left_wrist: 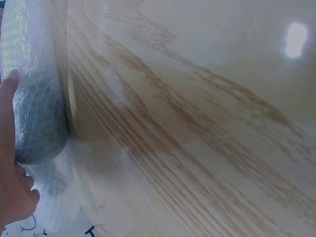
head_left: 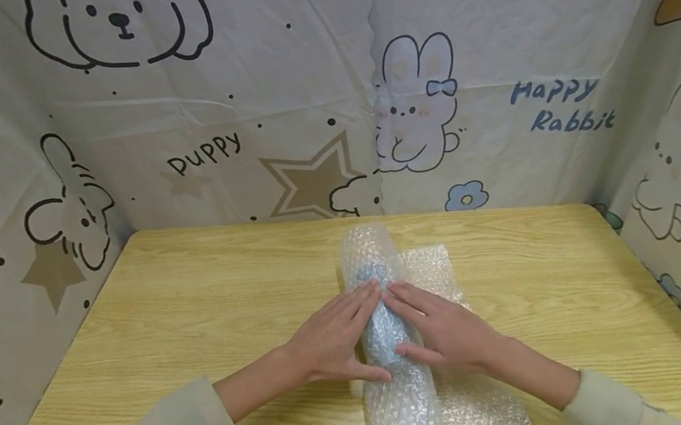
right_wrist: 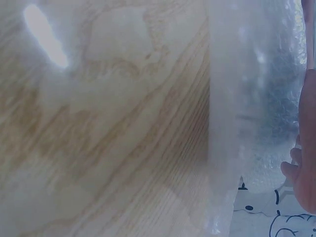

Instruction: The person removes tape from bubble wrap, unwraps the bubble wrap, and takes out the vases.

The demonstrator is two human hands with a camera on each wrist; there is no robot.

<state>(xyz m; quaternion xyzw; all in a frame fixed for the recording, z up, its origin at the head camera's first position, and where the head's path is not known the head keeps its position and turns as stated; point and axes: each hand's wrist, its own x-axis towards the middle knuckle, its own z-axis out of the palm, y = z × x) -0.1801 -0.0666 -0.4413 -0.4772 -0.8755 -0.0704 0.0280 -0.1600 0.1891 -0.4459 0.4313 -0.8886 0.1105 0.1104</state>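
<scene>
Left hand (head_left: 338,336) and right hand (head_left: 449,330) rest on bubble wrap (head_left: 404,418), fingers extended, unclenched. Wrap's soft, light; blue cylinder (head_left: 384,334) inside probably stiff. Cradle its sides.

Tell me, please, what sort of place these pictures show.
Probably a small, screened-off indoor workspace: a wood-grain table, cartoon-printed sheets along three of its sides, and bubble wrap around a bluish object on it.

The glossy, pale yellow, wood-grained worktop (head_left: 225,293) carries a clear plastic sheet of bubble wrap (head_left: 404,418), partly rolled into a long tube around a blue, roughly cylindrical object (head_left: 383,330), its flat part lying to the right.
</scene>
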